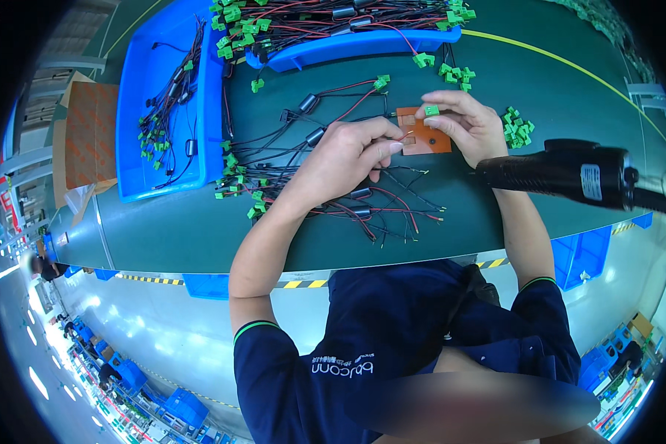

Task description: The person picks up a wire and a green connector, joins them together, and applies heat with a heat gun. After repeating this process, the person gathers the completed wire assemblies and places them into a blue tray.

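Green connector (431,110) pinched in the right hand (472,127); left hand (346,154) grips a thin wire (407,135). Orange plate (431,146) sits between them.

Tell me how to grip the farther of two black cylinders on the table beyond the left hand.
Probably pinch the cylinder across its middle, coming from above: it is a thick, rounded body lying on its side with nothing over it.

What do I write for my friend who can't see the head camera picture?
A person's left hand pinches a thin wire and the right hand holds a green connector at an orange plate on a green table. Cables lie nearby, some in blue bins.
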